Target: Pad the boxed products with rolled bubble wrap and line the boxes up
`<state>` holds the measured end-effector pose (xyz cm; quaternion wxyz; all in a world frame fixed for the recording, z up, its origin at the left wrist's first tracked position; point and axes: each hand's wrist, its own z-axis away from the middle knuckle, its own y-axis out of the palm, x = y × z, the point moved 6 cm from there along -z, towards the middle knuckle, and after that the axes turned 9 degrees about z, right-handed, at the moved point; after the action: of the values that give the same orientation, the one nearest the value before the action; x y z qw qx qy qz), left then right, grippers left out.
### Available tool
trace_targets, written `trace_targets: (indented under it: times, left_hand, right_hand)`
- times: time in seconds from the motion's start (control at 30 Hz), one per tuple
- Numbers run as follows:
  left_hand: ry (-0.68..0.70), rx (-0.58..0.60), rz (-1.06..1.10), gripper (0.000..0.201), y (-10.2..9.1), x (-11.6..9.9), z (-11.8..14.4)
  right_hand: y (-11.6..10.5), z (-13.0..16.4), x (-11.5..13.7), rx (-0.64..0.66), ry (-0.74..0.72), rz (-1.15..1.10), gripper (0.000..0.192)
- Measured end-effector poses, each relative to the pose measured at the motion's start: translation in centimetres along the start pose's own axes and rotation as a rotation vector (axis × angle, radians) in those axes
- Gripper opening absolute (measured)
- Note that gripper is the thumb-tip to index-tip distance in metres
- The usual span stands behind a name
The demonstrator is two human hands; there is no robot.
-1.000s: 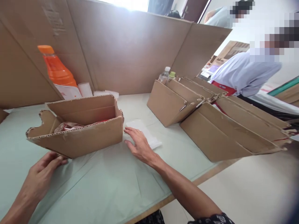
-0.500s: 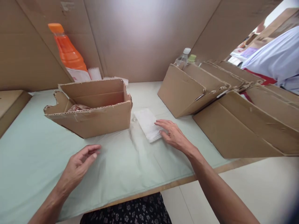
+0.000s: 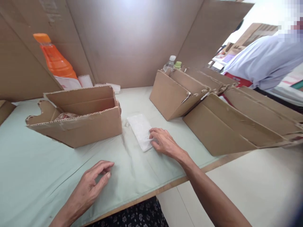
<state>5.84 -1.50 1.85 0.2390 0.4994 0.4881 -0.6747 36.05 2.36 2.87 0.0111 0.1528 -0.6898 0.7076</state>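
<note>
A flat, whitish see-through bubble-wrap bag [image 3: 138, 127] lies on the pale green cloth, right of an open cardboard box. My right hand [image 3: 163, 142] is at the bag's right edge, its thumb and fingers drawn together on the plastic, which lifts slightly there. Over the cloth in front of the box is my left hand [image 3: 96, 179], holding nothing, with a gap between thumb and curved fingers. The open cardboard box [image 3: 94, 127] has ragged cut edges and something reddish in clear wrapping inside, only partly visible.
Several cut cardboard boxes [image 3: 220, 126] stand close together on the right. Behind them are a clear bottle [image 3: 169, 64] and a green-capped one [image 3: 177, 65]. An orange bottle [image 3: 58, 63] stands at the back left before tall cardboard panels [image 3: 132, 41]. Another person's sleeve [image 3: 260, 60] shows far right.
My view has turned somewhat to the right. My left hand has come rightward, nearer the bag. My right hand's fingers have closed in on the bag's edge.
</note>
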Motion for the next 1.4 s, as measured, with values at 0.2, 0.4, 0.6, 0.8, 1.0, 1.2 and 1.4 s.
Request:
trace_targets:
  times: [0.2, 0.4, 0.6, 0.8, 1.0, 1.2, 1.4]
  left_hand:
    - [0.063, -0.021, -0.007, 0.029, 0.1, -0.1, 0.2]
    - [0.003, 0.016, -0.03, 0.031, -0.1, 1.0, 0.7]
    - [0.03, -0.035, -0.003, 0.032, -0.1, 1.0, 0.6]
    - [0.046, -0.012, -0.021, 0.033, 0.2, -0.8, -0.4]
    - [0.032, 0.053, -0.008, 0.049, 1.2, -4.1, -5.0]
    - [0.086, 0.251, 0.106, 0.06, 3.7, -4.9, -10.5]
    - [0.124, 0.339, -0.011, 0.052, 5.5, -3.0, -11.4]
  right_hand:
    - [-1.3, 0.4, 1.1, -0.023, 0.059, -0.114, 0.005]
    - [-0.9, 0.4, 2.2, 0.026, 0.058, -0.197, 0.014]
    - [0.6, -0.5, 2.6, -0.007, 0.016, -0.032, 0.027]
    - [1.4, -0.3, 3.6, 0.022, -0.035, 0.005, 0.01]
    - [1.1, 0.4, 4.8, -0.015, -0.067, -0.015, 0.007]
    - [0.2, 3.2, 6.6, -0.153, -0.188, -0.077, 0.01]
    - [1.7, 6.7, 8.2, -0.228, -0.32, -0.129, 0.017]
